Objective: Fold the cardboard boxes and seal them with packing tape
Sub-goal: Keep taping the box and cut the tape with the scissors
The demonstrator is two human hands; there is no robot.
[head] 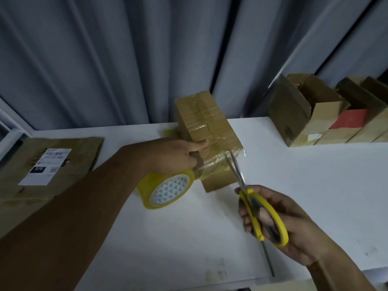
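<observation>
Curled through the yellow plastic loops, the right hand grips the scissors. Their thin metal blades reach a glossy clear strip of tape. That strip runs from the tape roll, a yellowish ring with a white core printed in small teal triangles, to the cardboard box. The left hand clamps the box's side, thumb on top and fingers curled against it. Brown, rectangular and banded with shiny tape, the box sits on the smooth white table, around its middle. Flattened cardboard at the left carries a white shipping label reading "070". Open boxes stand at the right, and one holds something red.
</observation>
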